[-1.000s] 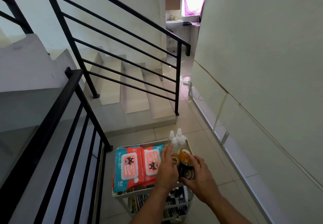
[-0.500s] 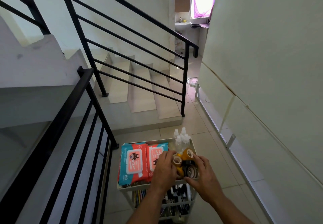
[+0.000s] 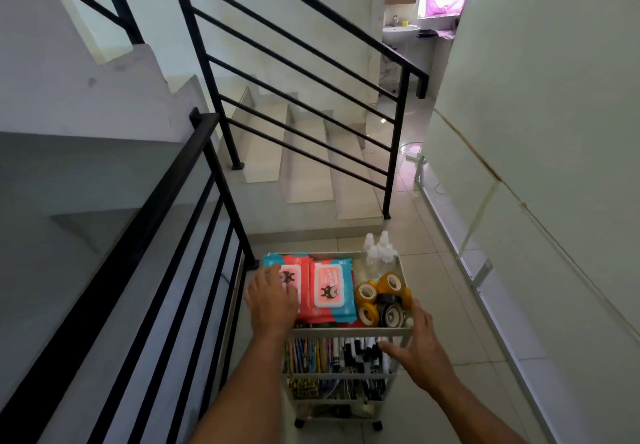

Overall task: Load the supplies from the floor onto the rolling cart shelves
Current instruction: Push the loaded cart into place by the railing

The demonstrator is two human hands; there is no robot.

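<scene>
Both hands have left the tape rolls [image 3: 382, 299]: my left hand [image 3: 272, 299] now lies flat and loose on the left wipes pack [image 3: 287, 280], while my right hand [image 3: 414, 343] spreads, holding nothing, at the cart [image 3: 349, 332] top shelf's near right corner. 3 bottles [image 3: 379, 253] stand behind.

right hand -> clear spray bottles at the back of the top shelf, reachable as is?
Probably yes. The right hand sits at the cart's near right corner; only the low tape rolls lie before the spray bottles, and nothing covers them.
</scene>
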